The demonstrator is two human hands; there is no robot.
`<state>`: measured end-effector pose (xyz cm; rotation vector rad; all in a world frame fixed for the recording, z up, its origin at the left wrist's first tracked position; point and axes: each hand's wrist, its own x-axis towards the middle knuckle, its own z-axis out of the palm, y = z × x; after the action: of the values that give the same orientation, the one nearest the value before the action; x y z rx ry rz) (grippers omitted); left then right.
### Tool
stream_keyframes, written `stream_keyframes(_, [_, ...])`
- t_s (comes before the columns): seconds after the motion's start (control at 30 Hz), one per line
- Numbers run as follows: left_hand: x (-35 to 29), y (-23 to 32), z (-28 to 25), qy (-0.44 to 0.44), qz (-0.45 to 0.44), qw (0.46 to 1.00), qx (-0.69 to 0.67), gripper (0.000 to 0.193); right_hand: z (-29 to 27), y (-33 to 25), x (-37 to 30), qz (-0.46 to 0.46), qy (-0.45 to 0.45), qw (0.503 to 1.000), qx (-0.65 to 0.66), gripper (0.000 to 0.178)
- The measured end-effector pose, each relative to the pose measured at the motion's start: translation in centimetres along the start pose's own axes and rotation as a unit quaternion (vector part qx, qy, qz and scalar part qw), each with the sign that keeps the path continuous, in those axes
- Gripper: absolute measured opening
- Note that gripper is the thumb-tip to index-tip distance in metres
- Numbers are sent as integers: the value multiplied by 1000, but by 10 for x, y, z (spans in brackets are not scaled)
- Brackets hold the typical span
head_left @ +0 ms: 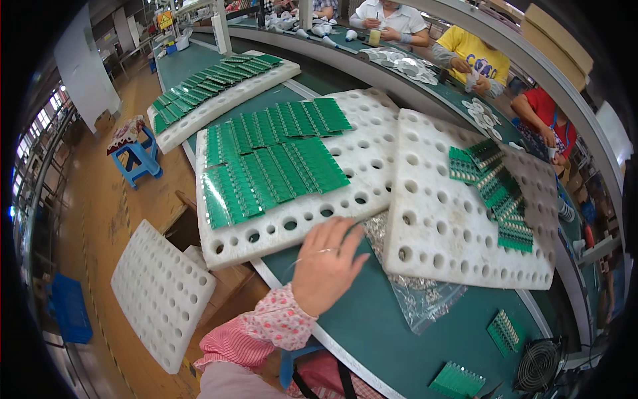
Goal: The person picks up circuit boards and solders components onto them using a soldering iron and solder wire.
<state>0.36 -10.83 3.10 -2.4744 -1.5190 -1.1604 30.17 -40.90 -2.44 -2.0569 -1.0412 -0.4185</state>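
My left hand [327, 266] reaches over the green bench, back of the hand up, fingers spread and thumb to the right. A thin wire or band runs across it, and I see nothing held. Its fingertips are at the near edge of a white foam board [372, 153] with round holes; whether they touch it I cannot tell. Two overlapping rows of green circuit boards [279, 159] lie on that foam. To the right, a second foam board [425, 219] bears a loose pile of circuit boards [498, 193]. My right hand is out of the picture.
Under the right foam lies a clear bag [425, 302] of small metal parts. Two circuit board panels [458, 380] and a black fan [537, 366] are at the near right. Another loaded foam board [173, 136] stands far left. Co-workers sit across a conveyor with white parts [402, 64].
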Motion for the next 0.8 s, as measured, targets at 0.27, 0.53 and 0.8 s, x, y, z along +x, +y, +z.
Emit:
stream_keyframes(0.27, [11,-59,12,-50,-76,988,127,64,2,41,-6,24,-91,995,37,31])
stream_keyframes(0.53, [9,-63,11,-70,-84,986,128,70,-31,98,2,-4,-273,951,147,44])
stream_keyframes(0.8, [5,-64,0,-66,-101,986,114,66,-24,76,4,-48,-306,927,209,46])
